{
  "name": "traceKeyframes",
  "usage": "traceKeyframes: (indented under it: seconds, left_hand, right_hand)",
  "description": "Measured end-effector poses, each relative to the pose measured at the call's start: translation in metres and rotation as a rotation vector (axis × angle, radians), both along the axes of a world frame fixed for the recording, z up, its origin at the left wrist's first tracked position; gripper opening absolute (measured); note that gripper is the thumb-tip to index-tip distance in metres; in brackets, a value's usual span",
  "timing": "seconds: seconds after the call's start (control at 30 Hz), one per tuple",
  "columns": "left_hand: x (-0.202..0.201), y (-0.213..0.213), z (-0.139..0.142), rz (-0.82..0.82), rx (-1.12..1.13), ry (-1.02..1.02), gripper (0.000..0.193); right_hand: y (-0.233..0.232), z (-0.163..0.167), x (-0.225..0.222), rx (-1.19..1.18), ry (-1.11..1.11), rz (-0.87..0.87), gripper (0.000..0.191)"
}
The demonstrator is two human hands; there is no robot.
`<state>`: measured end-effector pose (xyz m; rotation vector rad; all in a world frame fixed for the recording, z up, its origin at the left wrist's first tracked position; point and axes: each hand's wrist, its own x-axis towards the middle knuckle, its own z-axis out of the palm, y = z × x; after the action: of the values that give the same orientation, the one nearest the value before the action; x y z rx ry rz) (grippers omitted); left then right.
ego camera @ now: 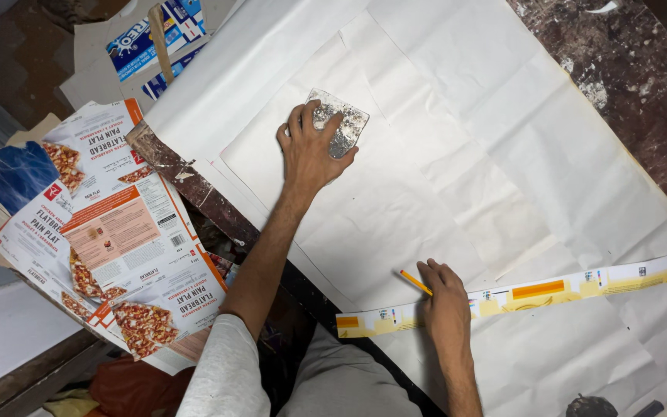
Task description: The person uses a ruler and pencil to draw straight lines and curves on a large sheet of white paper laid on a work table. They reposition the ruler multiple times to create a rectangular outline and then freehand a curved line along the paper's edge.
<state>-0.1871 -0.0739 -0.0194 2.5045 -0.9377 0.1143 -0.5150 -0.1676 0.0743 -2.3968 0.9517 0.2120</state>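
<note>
**Head view: marking paper along a card strip**

Head camera looks straight down, and I start at the fingers. My right hand (pixel 445 297) has its fingers curled together, pinching a yellow pencil (pixel 415 282) whose tip points up and left onto the white paper (pixel 395 193), just above the long yellow card strip (pixel 519 297). That same hand rests on the strip and pins it flat. My left hand (pixel 308 150) reaches well away, fingers spread and pressed down over a flat, paint-crusted metal scraper (pixel 337 123) that sits on the upper part of the paper.

To do this step well, I judge the strip must not slide: keep weight on it near the pencil, keep the pencil close against its edge, and let the scraper hand hold the sheet taut so it does not creep or wrinkle.

Counting: one pencil, one card strip, one scraper. The paper seems to be several overlapping sheets; I cannot tell exactly how many. Left of the stained worktable (pixel 642 93) lie flattened food cartons (pixel 117 232), at least three orange-and-white ones, and one blue carton (pixel 152 38) beyond.
</note>
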Motion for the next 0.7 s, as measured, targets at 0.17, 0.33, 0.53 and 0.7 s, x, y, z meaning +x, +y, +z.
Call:
traceKeyframes:
  seconds: [0.17,0.33,0.53,0.7]
  left_hand:
    - [0.002,0.01,0.003,0.05,0.012,0.033,0.065]
    - [0.001,0.021,0.001,0.091,0.002,0.013,0.064]
    - [0.002,0.045,-0.013,0.036,0.027,-0.03,0.075]
    - [0.006,0.068,-0.028,-0.008,-0.008,0.082,0.082]
  right_hand:
    - [-0.003,-0.003,-0.001,0.0,0.029,-0.003,0.064]
    - [-0.006,-0.009,-0.003,0.026,0.046,-0.023,0.063]
    - [-0.008,-0.011,-0.004,0.034,0.064,-0.002,0.066]
    - [-0.007,-0.011,-0.001,0.065,0.08,-0.006,0.068]
